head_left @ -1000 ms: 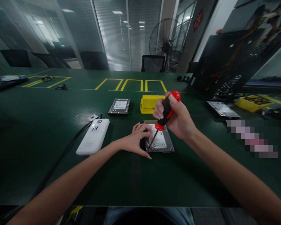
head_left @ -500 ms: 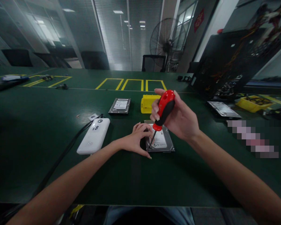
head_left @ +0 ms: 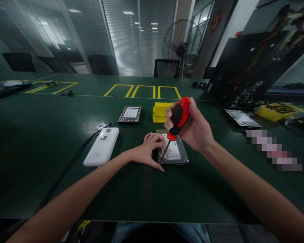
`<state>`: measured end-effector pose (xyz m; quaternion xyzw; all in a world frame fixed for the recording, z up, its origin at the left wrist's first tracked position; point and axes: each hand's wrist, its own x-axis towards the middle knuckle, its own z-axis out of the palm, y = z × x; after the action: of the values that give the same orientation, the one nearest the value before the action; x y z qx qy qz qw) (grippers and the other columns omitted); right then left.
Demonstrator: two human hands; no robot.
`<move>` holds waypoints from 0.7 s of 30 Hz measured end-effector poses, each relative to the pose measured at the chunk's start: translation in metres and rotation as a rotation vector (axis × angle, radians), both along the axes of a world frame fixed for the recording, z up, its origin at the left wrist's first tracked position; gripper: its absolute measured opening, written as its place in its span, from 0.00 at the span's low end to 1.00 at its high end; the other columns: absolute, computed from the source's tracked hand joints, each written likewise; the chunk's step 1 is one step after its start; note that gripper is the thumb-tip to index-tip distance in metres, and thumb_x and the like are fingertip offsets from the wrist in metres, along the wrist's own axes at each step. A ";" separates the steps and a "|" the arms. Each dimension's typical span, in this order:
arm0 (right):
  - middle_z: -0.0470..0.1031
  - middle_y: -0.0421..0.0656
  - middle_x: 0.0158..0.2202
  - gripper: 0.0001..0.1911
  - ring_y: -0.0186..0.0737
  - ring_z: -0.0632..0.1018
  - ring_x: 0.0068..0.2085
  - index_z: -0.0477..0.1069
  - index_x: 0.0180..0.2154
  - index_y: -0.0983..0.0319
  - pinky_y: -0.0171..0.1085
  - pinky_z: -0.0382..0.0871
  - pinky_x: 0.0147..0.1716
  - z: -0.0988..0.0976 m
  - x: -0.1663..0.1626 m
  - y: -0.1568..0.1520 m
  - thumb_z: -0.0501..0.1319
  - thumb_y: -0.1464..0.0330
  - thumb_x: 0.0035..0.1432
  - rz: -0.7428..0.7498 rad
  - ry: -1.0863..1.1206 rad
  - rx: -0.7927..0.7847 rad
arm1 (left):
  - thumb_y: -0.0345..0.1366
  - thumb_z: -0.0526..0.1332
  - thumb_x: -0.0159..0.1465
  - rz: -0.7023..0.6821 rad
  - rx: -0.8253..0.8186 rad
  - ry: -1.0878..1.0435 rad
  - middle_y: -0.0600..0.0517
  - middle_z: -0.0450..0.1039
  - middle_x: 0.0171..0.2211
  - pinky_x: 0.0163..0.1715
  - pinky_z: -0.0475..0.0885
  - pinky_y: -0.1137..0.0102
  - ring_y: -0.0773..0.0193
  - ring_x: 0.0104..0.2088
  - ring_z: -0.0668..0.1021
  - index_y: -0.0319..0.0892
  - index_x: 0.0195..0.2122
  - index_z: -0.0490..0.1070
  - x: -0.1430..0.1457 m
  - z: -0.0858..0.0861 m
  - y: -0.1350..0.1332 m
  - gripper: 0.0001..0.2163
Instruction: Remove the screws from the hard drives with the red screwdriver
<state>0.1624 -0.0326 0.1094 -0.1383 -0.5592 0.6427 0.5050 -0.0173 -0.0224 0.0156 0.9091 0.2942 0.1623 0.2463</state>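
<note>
A hard drive [head_left: 176,150] with a white label lies flat on the green table in front of me. My left hand [head_left: 152,152] grips it at the left side, fingers over the top and thumb by the near corner. In my right hand [head_left: 192,128] is a screwdriver [head_left: 179,116] with a red and black handle, held tilted, fingers wrapped round the handle. Its tip meets the drive's near left corner; whether a screw sits under it is too small to tell. A yellow bin [head_left: 160,113] stands just behind, partly hidden by my right hand.
Left of me lies a white power bank [head_left: 101,146] with a black cable. A second hard drive [head_left: 130,114] rests farther back, and another drive [head_left: 242,118] at the right. Beyond it are a yellow basket [head_left: 273,112] and a black computer case [head_left: 243,67].
The screwdriver's handle has turned in my right hand, showing its red and black parts differently, and leans slightly more to the right. My left hand and the drive stay put.
</note>
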 end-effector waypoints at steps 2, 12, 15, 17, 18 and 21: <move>0.67 0.41 0.34 0.18 0.31 0.69 0.29 0.69 0.36 0.59 0.35 0.69 0.31 0.002 0.001 0.000 0.52 0.52 0.60 0.021 -0.003 -0.027 | 0.54 0.69 0.44 -0.001 -0.002 0.006 0.47 0.57 0.54 0.63 0.34 0.49 0.43 0.62 0.53 0.46 0.40 0.70 0.000 0.000 0.000 0.26; 0.62 0.36 0.26 0.17 0.28 0.64 0.23 0.64 0.33 0.58 0.37 0.68 0.33 -0.005 -0.002 0.002 0.56 0.50 0.56 0.081 0.033 0.081 | 0.54 0.70 0.44 -0.001 0.018 -0.006 0.48 0.59 0.53 0.63 0.36 0.50 0.45 0.61 0.55 0.45 0.37 0.70 0.002 0.002 -0.002 0.24; 0.63 0.36 0.28 0.13 0.27 0.65 0.24 0.63 0.32 0.59 0.36 0.68 0.33 -0.007 -0.002 0.001 0.61 0.58 0.55 0.048 0.030 0.092 | 0.54 0.69 0.44 -0.008 0.025 -0.013 0.48 0.59 0.53 0.63 0.37 0.50 0.45 0.60 0.56 0.45 0.37 0.70 0.001 0.001 -0.001 0.24; 0.65 0.38 0.31 0.11 0.29 0.68 0.28 0.65 0.36 0.59 0.36 0.68 0.33 -0.006 -0.001 0.001 0.59 0.59 0.57 0.054 0.029 0.060 | 0.54 0.69 0.44 -0.010 0.024 -0.008 0.48 0.59 0.53 0.63 0.36 0.50 0.45 0.60 0.56 0.45 0.37 0.70 0.001 0.001 -0.001 0.24; 0.65 0.39 0.33 0.12 0.31 0.69 0.30 0.66 0.38 0.59 0.36 0.68 0.33 -0.005 0.000 0.001 0.58 0.58 0.58 0.072 0.026 0.039 | 0.54 0.69 0.44 -0.008 0.023 -0.002 0.48 0.59 0.53 0.63 0.35 0.50 0.45 0.60 0.56 0.45 0.37 0.70 0.001 0.001 0.000 0.25; 0.66 0.41 0.36 0.17 0.32 0.69 0.32 0.67 0.41 0.60 0.37 0.69 0.34 -0.003 0.001 0.000 0.52 0.55 0.61 0.128 0.012 -0.015 | 0.54 0.69 0.44 0.001 0.020 0.016 0.48 0.58 0.54 0.63 0.35 0.51 0.45 0.61 0.55 0.45 0.38 0.70 0.001 0.001 -0.001 0.25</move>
<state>0.1632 -0.0329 0.1066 -0.1023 -0.5590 0.6788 0.4650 -0.0167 -0.0229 0.0169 0.9127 0.2948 0.1582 0.2348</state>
